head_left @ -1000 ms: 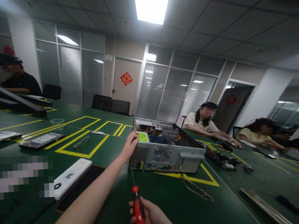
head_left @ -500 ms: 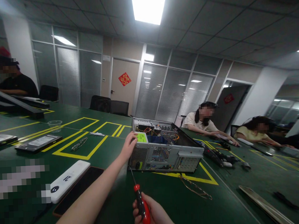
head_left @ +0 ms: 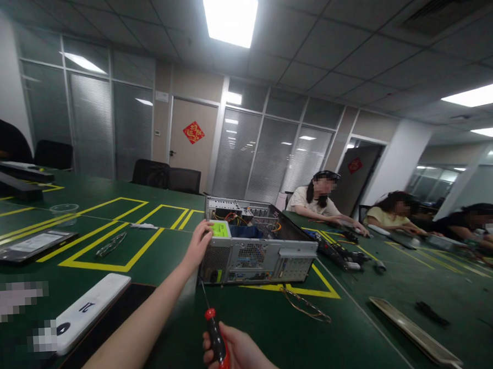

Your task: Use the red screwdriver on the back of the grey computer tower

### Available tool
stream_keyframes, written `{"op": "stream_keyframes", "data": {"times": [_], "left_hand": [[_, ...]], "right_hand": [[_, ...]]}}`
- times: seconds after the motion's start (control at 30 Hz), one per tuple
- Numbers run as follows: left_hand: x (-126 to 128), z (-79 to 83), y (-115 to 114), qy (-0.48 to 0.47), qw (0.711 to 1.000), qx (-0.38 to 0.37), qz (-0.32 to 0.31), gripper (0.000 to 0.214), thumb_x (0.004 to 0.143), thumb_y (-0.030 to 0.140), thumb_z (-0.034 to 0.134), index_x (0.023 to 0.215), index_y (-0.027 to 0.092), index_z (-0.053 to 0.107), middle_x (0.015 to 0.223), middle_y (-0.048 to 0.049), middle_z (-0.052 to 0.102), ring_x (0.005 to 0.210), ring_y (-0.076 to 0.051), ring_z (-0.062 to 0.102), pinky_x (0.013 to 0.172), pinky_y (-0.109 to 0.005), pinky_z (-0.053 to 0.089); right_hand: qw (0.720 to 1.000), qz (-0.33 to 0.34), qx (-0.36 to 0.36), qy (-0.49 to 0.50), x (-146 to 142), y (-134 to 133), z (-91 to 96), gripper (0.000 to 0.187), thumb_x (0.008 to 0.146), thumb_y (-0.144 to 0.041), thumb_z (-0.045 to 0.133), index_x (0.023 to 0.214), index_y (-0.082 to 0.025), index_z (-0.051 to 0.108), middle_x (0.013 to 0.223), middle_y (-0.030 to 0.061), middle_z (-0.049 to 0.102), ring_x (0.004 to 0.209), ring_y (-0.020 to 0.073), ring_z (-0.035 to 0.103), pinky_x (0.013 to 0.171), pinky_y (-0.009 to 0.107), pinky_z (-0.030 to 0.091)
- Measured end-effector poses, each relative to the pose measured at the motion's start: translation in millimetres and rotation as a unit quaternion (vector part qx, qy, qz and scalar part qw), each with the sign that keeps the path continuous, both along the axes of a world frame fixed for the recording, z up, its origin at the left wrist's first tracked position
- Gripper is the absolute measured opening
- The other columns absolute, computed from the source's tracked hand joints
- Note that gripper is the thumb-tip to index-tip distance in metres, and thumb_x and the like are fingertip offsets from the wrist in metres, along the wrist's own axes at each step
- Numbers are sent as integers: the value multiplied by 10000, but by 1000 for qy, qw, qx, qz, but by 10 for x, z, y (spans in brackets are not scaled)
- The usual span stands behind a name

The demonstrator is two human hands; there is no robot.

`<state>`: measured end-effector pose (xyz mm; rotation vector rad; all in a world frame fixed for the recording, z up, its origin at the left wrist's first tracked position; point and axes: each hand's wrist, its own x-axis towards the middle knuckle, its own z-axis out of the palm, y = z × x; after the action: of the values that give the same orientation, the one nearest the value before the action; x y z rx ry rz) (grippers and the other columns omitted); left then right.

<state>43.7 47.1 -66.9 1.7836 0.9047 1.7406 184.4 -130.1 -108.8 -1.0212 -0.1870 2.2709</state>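
Note:
An open grey computer case [head_left: 258, 252] lies on the green table [head_left: 279, 337] inside a yellow taped outline, its back panel toward me. My left hand [head_left: 198, 245] reaches out and grips the case's near left top corner, beside a green label [head_left: 219, 229]. Close to me, my right hand [head_left: 234, 358] is closed round the red and black handle of a screwdriver [head_left: 215, 340]. Its thin shaft points up toward the case's lower left corner, a little short of it.
A white power bank [head_left: 85, 311] and a dark phone [head_left: 107, 329] lie at the left. Cable loops [head_left: 304, 305], a metal strip [head_left: 415, 332] and tools [head_left: 341, 254] lie to the right. Other people [head_left: 317, 200] sit along the far side.
The view has swung to the right, so everything sits further left in the picture. My left hand stays on the case corner and my right hand still holds the screwdriver.

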Motion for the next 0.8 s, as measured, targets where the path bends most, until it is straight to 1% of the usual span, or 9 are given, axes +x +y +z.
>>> {"op": "stream_keyframes", "data": {"times": [0.13, 0.27, 0.33, 0.43, 0.53, 0.6, 0.8], "left_hand": [[-4, -10, 13, -1, 1000, 3, 0, 142, 825, 330, 469, 760, 220, 531, 1162, -84, 622, 1329, -271, 415, 1150, -472, 274], [-5, -6, 10, 1, 1000, 0, -1, 144, 825, 333, 465, 759, 221, 527, 1168, -81, 622, 1333, -270, 411, 1148, -462, 283], [-5, 0, 1, 3, 1000, -2, -1, 144, 824, 333, 462, 760, 220, 524, 1168, -85, 618, 1335, -271, 407, 1148, -459, 281], [-4, 8, -10, 7, 1000, -4, 1, 150, 827, 334, 449, 766, 216, 519, 1168, -90, 610, 1336, -269, 402, 1152, -460, 270], [0, 8, -5, 14, 1000, -7, 5, 143, 829, 324, 440, 774, 216, 514, 1170, -83, 611, 1334, -259, 405, 1147, -465, 275], [3, 3, 7, 16, 1000, -4, 8, 136, 827, 315, 441, 770, 215, 513, 1163, -81, 615, 1330, -258, 409, 1143, -467, 282], [9, -5, 15, 12, 1000, 1, 10, 135, 834, 309, 443, 778, 215, 522, 1167, -81, 618, 1337, -253, 407, 1143, -461, 286]], "right_hand": [[1000, -1, 1, -7, 14, -3, 52, 524, 979, -414, 231, 774, -81, 580, 562, 4, 526, 441, 68, 486, 415, 146, 323], [1000, 8, 6, -16, 39, -10, 62, 487, 965, -440, 307, 782, -83, 582, 567, 0, 529, 448, 61, 486, 415, 133, 319], [1000, 14, 9, -23, 53, -19, 36, 449, 969, -399, 318, 774, -91, 580, 560, -3, 526, 443, 59, 484, 416, 131, 314], [999, 20, 15, -32, 78, -49, -54, 435, 972, -365, 303, 794, -91, 591, 560, 4, 534, 442, 69, 491, 416, 143, 316], [998, -5, 28, -63, 110, -97, -143, 426, 972, -356, 298, 842, -91, 605, 551, 6, 537, 436, 78, 494, 417, 152, 312], [996, -24, 35, -82, 129, -127, -170, 433, 977, -353, 281, 828, -105, 602, 536, 4, 535, 426, 79, 489, 419, 154, 308], [988, -78, 34, -127, 124, -138, -114, 485, 992, -365, 224, 731, -138, 564, 483, -3, 515, 383, 82, 460, 407, 167, 274]]}}
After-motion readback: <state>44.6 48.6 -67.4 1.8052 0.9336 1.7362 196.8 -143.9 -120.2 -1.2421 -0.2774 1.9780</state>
